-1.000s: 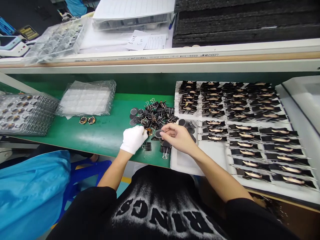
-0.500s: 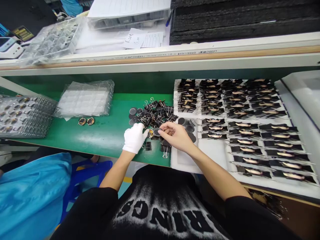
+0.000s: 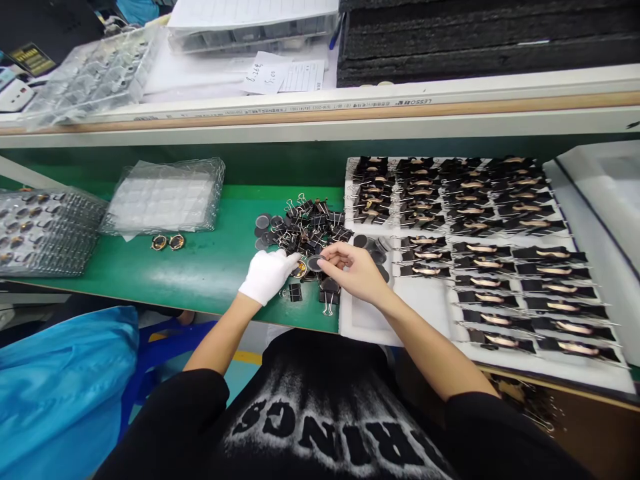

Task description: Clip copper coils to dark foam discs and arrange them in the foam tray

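My left hand [image 3: 267,275], in a white glove, pinches a small round copper coil [image 3: 300,269] at the near edge of a pile of black binder clips [image 3: 313,225] on the green mat. My bare right hand [image 3: 354,270] holds a dark grey disc [image 3: 315,263] in its fingertips, right beside the coil and touching or almost touching it. Loose grey discs [image 3: 262,223] lie at the pile's left side. Two binder clips [image 3: 330,298] lie just below my hands.
A white foam tray [image 3: 430,303] at right holds rows of clipped coil parts [image 3: 490,220]. Clear blister trays [image 3: 165,197] and a filled tray [image 3: 43,230] lie at left, two loose coils [image 3: 167,242] beside them. A shelf above carries papers and black foam [image 3: 480,37]. Blue plastic [image 3: 55,373] hangs below.
My right hand has brought the grey disc left against the coil in my left hand. The view has shifted slightly.
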Action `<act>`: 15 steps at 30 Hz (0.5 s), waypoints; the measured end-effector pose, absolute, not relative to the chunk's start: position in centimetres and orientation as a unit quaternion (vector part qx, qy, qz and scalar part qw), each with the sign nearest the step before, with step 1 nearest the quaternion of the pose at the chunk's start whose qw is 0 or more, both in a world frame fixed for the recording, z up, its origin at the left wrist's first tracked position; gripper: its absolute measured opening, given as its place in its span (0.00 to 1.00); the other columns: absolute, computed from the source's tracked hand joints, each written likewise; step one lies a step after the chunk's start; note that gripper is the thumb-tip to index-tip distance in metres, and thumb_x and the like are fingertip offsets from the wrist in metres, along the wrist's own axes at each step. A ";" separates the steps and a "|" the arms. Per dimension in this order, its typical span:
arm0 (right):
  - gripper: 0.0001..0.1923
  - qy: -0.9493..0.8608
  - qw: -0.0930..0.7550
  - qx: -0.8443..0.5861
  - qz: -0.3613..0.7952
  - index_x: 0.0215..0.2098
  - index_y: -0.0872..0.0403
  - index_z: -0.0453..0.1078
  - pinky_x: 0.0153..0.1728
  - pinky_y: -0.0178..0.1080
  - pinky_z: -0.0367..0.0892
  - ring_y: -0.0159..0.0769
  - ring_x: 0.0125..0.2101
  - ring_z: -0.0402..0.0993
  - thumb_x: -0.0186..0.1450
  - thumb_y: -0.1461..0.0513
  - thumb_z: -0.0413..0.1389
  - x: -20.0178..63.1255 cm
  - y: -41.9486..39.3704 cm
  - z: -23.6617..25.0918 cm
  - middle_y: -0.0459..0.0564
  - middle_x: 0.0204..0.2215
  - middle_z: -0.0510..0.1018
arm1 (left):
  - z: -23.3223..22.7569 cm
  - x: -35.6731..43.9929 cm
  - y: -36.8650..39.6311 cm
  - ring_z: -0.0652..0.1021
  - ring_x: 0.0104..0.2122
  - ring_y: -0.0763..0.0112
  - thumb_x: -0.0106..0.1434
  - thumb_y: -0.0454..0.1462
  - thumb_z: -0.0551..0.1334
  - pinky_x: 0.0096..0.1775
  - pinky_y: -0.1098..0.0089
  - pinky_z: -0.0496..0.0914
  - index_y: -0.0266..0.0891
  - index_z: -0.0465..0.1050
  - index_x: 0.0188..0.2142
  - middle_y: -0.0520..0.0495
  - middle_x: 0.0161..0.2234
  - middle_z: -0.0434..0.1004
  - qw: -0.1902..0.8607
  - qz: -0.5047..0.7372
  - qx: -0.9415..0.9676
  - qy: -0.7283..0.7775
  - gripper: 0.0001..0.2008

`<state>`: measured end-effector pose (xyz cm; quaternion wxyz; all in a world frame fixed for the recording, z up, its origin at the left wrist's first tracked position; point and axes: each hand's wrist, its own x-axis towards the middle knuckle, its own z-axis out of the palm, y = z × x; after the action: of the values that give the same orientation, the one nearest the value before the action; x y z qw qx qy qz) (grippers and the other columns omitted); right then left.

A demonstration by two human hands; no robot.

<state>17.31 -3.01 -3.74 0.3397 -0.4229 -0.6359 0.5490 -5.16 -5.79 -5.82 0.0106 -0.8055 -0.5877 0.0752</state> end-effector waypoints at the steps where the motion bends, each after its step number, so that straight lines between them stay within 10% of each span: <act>1: 0.09 -0.633 0.340 -0.425 0.551 0.38 0.53 0.77 0.28 0.37 0.66 0.33 0.29 0.74 0.63 0.56 0.63 17.3 -3.0 -3.8 0.49 0.31 0.81 | -5.7 -5.1 -5.6 0.79 0.32 0.59 0.76 0.45 0.52 0.34 0.63 0.57 0.43 0.79 0.47 0.40 0.34 0.78 0.011 0.084 -0.807 -0.584 0.18; 15: 0.12 -0.596 0.322 -0.397 0.619 0.36 0.53 0.75 0.30 0.38 0.72 0.32 0.27 0.73 0.62 0.53 0.65 17.2 -2.8 -3.8 0.47 0.31 0.78 | -2.1 -5.1 -5.9 0.77 0.26 0.63 0.72 0.40 0.55 0.30 0.64 0.54 0.39 0.79 0.33 0.43 0.27 0.79 0.090 -0.019 -0.785 -0.612 0.16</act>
<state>17.21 -2.82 -3.77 0.3219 -0.3974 -0.5964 0.6187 -5.07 -5.87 -2.09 0.0903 -0.7853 -0.6122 -0.0189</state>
